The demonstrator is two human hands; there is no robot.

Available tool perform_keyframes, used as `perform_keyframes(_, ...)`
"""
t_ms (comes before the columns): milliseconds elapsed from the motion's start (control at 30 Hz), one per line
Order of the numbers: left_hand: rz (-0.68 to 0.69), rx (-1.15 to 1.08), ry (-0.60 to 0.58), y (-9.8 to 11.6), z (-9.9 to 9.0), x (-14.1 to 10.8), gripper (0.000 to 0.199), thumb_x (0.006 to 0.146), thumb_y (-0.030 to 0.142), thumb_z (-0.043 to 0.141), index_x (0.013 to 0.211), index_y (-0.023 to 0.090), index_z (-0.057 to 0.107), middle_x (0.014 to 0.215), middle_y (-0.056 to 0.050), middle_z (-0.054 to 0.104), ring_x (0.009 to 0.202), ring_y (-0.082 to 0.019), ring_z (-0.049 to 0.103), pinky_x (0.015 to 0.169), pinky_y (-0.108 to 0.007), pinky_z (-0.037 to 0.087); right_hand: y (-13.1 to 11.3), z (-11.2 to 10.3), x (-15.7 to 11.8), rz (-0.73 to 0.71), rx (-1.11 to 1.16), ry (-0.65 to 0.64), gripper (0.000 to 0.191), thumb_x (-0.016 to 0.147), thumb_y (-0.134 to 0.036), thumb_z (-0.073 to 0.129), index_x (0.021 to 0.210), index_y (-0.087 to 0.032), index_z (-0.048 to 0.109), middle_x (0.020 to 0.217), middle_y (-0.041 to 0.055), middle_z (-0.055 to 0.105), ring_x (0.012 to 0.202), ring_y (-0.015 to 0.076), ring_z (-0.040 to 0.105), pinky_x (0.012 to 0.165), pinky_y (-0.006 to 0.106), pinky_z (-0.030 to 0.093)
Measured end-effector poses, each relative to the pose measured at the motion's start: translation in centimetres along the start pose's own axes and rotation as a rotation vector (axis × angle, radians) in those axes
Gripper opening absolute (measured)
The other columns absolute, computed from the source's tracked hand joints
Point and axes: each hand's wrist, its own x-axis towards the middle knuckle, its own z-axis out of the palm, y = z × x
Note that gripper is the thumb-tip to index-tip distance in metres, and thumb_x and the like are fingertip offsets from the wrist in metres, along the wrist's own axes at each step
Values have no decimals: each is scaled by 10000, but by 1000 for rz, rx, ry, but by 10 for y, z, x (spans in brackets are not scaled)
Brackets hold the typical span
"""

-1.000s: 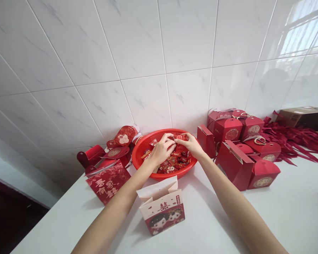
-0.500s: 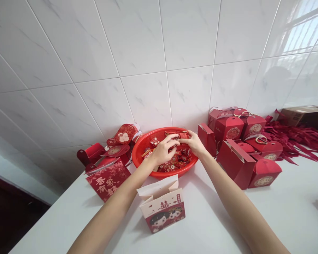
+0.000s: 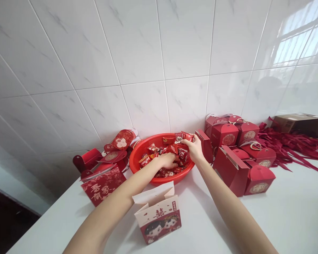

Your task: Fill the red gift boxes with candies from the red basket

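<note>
A red plastic basket (image 3: 137,164) holds many red-wrapped candies (image 3: 167,173). My left hand (image 3: 168,160) is down among them, its fingers curled and their tips partly hidden; what they close on I cannot make out. At the basket's right rim, my right hand (image 3: 194,146) grips a few wrapped candies (image 3: 184,137) between thumb and fingers. In front of the basket stands an upright paper gift box (image 3: 159,218), cream and red with two cartoon faces, its top open. The inside of this box is mostly hidden.
Left of the basket lie several red gift boxes (image 3: 103,185). More red boxes (image 3: 259,180) are grouped on the right, near a heap of dark red ribbons (image 3: 288,144) and a cardboard box (image 3: 302,123). A tiled wall (image 3: 140,109) rises behind the white table (image 3: 201,225).
My left hand has moved down into the candies, away from my right hand. My right hand now holds candies up at the rim. The co-worker's fingers at the right edge have left view.
</note>
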Motion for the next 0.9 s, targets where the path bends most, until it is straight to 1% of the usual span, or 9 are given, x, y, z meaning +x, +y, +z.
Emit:
perform_keyframes(67, -38, 4, -13, -5, 2, 9, 249, 963, 353, 619, 1137, 179, 662, 1148, -74, 676, 954, -195, 666, 833, -374, 578, 0, 0, 0, 0, -2, -14, 403, 521, -224, 765, 861, -228, 550, 740, -44, 633, 707, 174, 610, 733, 344, 535)
perform_keyframes(100, -53, 4, -18, -8, 3, 13, 281, 979, 360, 598, 1191, 180, 638, 1211, -86, 652, 1013, -208, 657, 865, -398, 575, 1, 0, 0, 2, -4, -21, 402, 522, -225, 765, 862, -228, 550, 741, -43, 633, 710, 176, 613, 737, 347, 536)
perform_keyframes(167, -79, -3, -16, -12, 3, 18, 307, 974, 358, 606, 1232, 193, 624, 1266, -90, 629, 1071, -231, 645, 897, -417, 568, 2, 0, 1, 6, -8, -32, 403, 524, -227, 764, 866, -227, 550, 745, -41, 636, 717, 181, 620, 743, 354, 538)
perform_keyframes(400, -138, -55, 34, -13, 8, 18, 299, 973, 358, 606, 1230, 206, 631, 1288, -87, 621, 1095, -240, 637, 916, -415, 561, 2, 1, 2, 28, -14, -46, 396, 511, -211, 762, 849, -231, 557, 719, -49, 634, 694, 180, 613, 715, 342, 528)
perform_keyframes(567, -147, -134, 85, -6, 6, 13, 305, 974, 359, 605, 1233, 200, 628, 1283, -87, 623, 1088, -239, 639, 912, -421, 564, 1, 1, 0, 30, -8, -50, 408, 495, -201, 768, 844, -229, 558, 710, -56, 640, 684, 171, 606, 709, 325, 512)
perform_keyframes(667, -142, -202, 151, 1, 3, 9, 303, 975, 368, 600, 1222, 197, 636, 1283, -81, 624, 1090, -248, 637, 916, -421, 563, -1, 2, -2, 29, 0, -60, 403, 494, -199, 775, 837, -226, 564, 691, -62, 636, 669, 164, 597, 696, 318, 504)
perform_keyframes(767, -131, -284, 236, 8, -4, 5, 313, 974, 369, 601, 1228, 189, 632, 1285, -84, 623, 1090, -251, 637, 916, -426, 563, -2, 3, -3, 31, 21, -64, 405, 487, -201, 787, 827, -221, 567, 679, -61, 637, 663, 162, 599, 691, 315, 507)
perform_keyframes(833, -117, -349, 295, 12, -13, 0, 315, 975, 367, 602, 1227, 181, 628, 1269, -87, 628, 1073, -242, 644, 901, -427, 568, -4, 4, -3, 38, 42, -62, 419, 478, -203, 797, 825, -220, 564, 682, -58, 641, 661, 162, 608, 684, 313, 516)
perform_keyframes(900, -101, -425, 367, 15, -24, -7, 304, 963, 362, 619, 1196, 167, 640, 1203, -86, 659, 1021, -226, 659, 888, -422, 569, -7, 5, -4, 56, 67, -63, 427, 477, -213, 805, 825, -223, 558, 684, -58, 643, 653, 159, 618, 665, 305, 529)
